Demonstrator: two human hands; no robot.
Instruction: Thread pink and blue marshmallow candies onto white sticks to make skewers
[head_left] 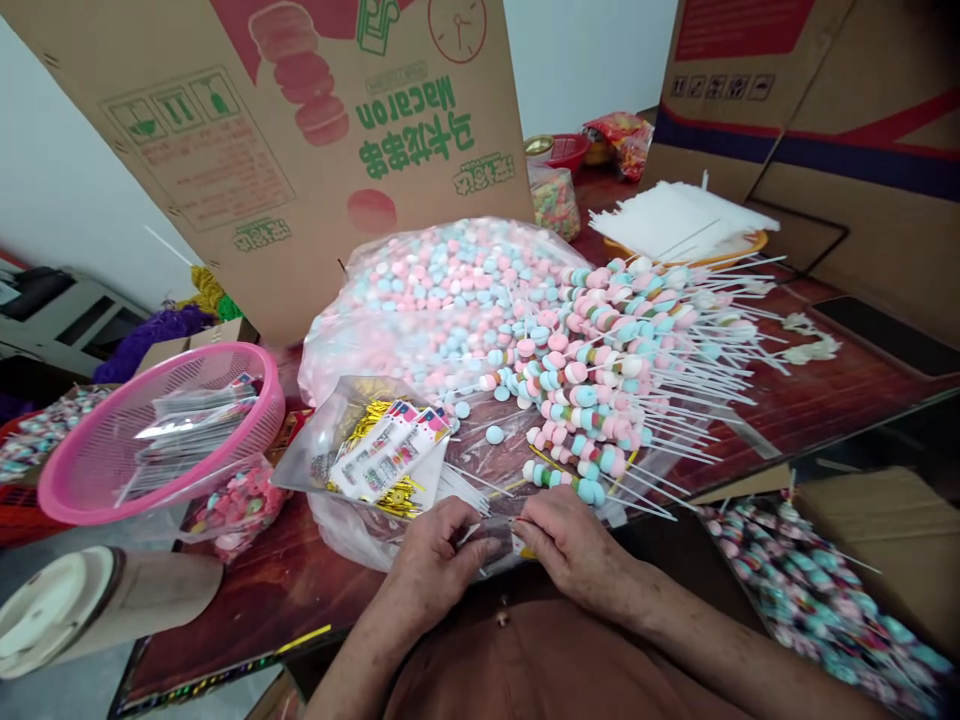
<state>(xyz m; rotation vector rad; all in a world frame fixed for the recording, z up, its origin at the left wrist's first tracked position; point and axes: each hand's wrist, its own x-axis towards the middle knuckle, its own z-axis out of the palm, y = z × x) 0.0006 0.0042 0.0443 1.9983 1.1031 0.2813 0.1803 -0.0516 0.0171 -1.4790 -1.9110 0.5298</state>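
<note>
My left hand (437,560) and my right hand (571,545) meet at the table's near edge, fingers pinched together on a small clear wrapper (501,542) held between them. Just beyond lies a clear bag (360,455) with printed labels and gold twist ties. A pile of pink, blue and white marshmallow skewers (607,370) lies to the right of it, sticks pointing right. Behind is a big clear bag of loose marshmallows (442,290).
A pink plastic basket (161,435) with packets stands at left, a beige cup (97,600) lies below it. Cardboard boxes (315,130) stand behind and right. A tray of white sheets (679,225) sits far right; wrapped skewers fill a box (817,590) at lower right.
</note>
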